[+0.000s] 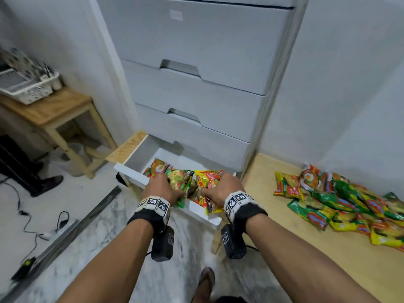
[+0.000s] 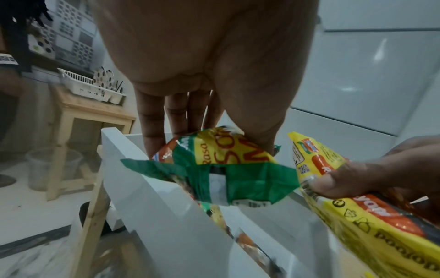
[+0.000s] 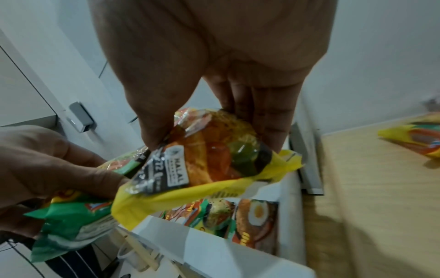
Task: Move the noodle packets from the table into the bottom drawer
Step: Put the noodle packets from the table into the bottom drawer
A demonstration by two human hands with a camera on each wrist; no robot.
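Observation:
The white bottom drawer (image 1: pixel 135 174) stands pulled out, with noodle packets (image 1: pixel 158 166) lying inside it. My left hand (image 1: pixel 162 188) grips a green packet (image 1: pixel 180 179) over the drawer, seen closer as the green packet (image 2: pixel 214 169) between thumb and fingers. My right hand (image 1: pixel 222 186) grips a yellow packet (image 1: pixel 206 180) beside it, its lower end hanging over the drawer front; the right wrist view shows this yellow packet (image 3: pixel 214 161) pinched from above. A heap of packets (image 1: pixel 341 202) lies on the low wooden table (image 1: pixel 306 248) at the right.
Closed white drawers (image 1: pixel 192 90) rise above the open one. A wooden stool (image 1: pixel 50 114) with a white dish rack (image 1: pixel 26 84) stands at the left. Cables (image 1: pixel 28 217) and a metal rail (image 1: pixel 72 228) lie on the marble floor. A foot (image 1: pixel 206 281) shows below.

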